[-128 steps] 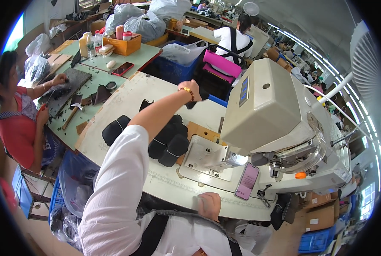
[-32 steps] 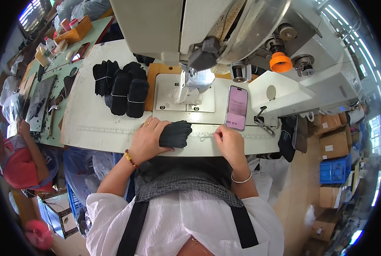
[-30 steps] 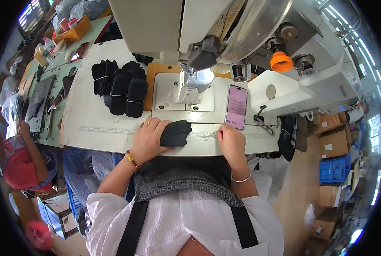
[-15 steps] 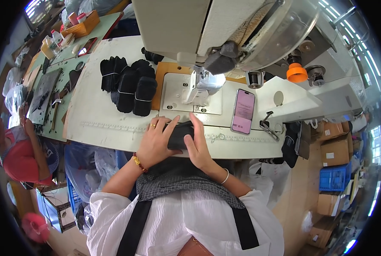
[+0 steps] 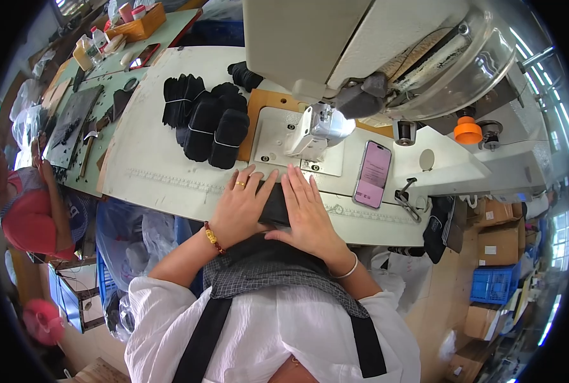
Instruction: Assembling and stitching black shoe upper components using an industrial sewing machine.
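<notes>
A black folded piece of cloth (image 5: pixel 274 207) lies at the front edge of the white table, between my hands and partly under them. My left hand (image 5: pixel 238 207) rests on its left side, fingers spread. Flat over its right side lies my right hand (image 5: pixel 309 214), fingers stretched forward and thumb pointing inward. What the palms cover is hidden. Just beyond is the metal head (image 5: pixel 316 131) of a sewing machine (image 5: pixel 303 41). Tied black cloth bundles (image 5: pixel 198 131) stand to the left of the machine's plate (image 5: pixel 272 137).
A phone (image 5: pixel 372 173) and a pair of metal snips (image 5: pixel 408 201) lie to the right. A measuring tape strip (image 5: pixel 176 180) runs along the table. At far left a person in red (image 5: pixel 36 214) sits by a green table (image 5: pixel 115 76). Cardboard boxes (image 5: pixel 496 246) stand at right.
My right hand has turned from gripping the cloth's right edge to lying flat over it. My left hand stays on the left side. The whole view has shifted slightly.
</notes>
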`<action>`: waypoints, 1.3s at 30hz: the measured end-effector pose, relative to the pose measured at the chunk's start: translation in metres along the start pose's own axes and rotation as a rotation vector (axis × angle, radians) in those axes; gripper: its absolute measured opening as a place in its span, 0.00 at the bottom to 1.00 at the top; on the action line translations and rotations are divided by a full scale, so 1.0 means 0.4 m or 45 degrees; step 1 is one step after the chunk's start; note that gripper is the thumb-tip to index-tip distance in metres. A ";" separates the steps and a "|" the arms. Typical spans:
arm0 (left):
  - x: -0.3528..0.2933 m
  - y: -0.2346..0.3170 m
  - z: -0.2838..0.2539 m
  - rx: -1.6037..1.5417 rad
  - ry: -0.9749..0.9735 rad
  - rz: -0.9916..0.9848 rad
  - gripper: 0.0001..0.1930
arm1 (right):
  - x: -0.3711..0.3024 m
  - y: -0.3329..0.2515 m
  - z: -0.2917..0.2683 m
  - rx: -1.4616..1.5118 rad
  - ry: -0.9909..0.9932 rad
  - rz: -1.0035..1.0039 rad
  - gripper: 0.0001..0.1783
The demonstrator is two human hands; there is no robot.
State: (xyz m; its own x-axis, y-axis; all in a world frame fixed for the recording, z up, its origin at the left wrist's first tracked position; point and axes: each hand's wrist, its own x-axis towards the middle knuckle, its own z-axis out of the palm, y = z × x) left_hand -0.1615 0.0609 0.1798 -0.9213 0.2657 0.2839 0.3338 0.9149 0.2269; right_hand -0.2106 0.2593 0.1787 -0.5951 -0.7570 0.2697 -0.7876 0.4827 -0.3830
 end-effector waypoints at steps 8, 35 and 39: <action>-0.002 -0.012 0.008 -0.144 -0.040 0.011 0.56 | 0.013 0.012 -0.008 -0.022 0.072 0.012 0.63; -0.006 -0.031 0.003 -0.302 -0.022 0.024 0.52 | -0.013 0.061 0.114 1.286 0.423 0.409 0.25; -0.014 -0.030 0.000 -0.260 -0.040 0.022 0.53 | -0.025 0.088 0.046 0.769 0.315 0.503 0.14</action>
State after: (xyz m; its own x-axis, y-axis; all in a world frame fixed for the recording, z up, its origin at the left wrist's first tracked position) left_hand -0.1603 0.0484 0.1754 -0.9197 0.2935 0.2608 0.3805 0.8302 0.4073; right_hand -0.2293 0.2758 0.1462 -0.8892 -0.4228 0.1749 -0.3265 0.3185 -0.8899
